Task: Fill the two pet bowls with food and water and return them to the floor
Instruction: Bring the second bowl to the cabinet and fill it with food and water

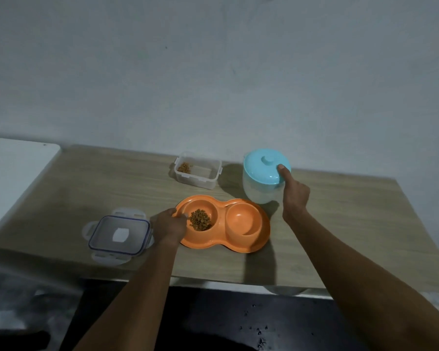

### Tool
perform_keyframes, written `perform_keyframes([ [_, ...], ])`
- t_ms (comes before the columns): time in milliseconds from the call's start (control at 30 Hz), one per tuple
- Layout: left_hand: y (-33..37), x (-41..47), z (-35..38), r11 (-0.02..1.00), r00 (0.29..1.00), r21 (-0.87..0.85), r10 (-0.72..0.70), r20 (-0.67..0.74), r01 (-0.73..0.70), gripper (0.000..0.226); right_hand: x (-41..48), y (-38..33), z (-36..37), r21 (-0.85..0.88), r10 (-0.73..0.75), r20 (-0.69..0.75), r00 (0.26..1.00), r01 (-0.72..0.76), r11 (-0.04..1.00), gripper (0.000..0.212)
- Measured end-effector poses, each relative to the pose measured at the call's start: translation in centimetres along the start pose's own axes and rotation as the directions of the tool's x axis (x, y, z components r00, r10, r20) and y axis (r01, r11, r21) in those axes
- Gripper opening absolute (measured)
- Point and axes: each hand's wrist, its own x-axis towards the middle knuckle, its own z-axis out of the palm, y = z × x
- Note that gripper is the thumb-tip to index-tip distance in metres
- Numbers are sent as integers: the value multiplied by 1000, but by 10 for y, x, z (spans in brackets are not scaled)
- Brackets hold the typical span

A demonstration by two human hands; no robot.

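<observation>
An orange double pet bowl point(238, 245) lies on the wooden table. Its left cup holds brown kibble point(200, 219); its right cup point(243, 221) looks empty. My left hand point(169, 224) grips the bowl's left rim, fingers curled over the edge. Behind the bowl stands a white jug with a light blue lid point(262, 171). My right hand point(295, 193) holds the jug at its right side, with the thumb pressed on the lid's edge.
A clear food box point(197, 171) with a little kibble left stands at the back of the table point(340, 224). Its lid point(119, 235) lies flat to the left of the bowl. A white surface point(10, 168) adjoins the table's left end. Dark floor lies below.
</observation>
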Motion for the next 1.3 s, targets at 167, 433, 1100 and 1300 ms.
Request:
perform_keyframes([
  [167, 3, -7, -4, 1000, 999, 10, 22, 29, -22, 48, -24, -9, -33, 13, -62, -7, 998, 62, 998, 39],
  [433, 3, -13, -7, 999, 999, 41, 18, 26, -19, 45, -55, -8, -74, -46, -126, 8, 992, 126, 991, 48],
  [1100, -4, -12, -7, 1000, 1000, 5, 11, 4, -11, 42, -90, -11, -99, -384, -161, 68, 985, 175, 907, 79],
  [1300, -6, -9, -6, 1000, 999, 13, 21, 37, -22, 50, -94, -10, -94, -486, -183, 58, 981, 188, 854, 72],
])
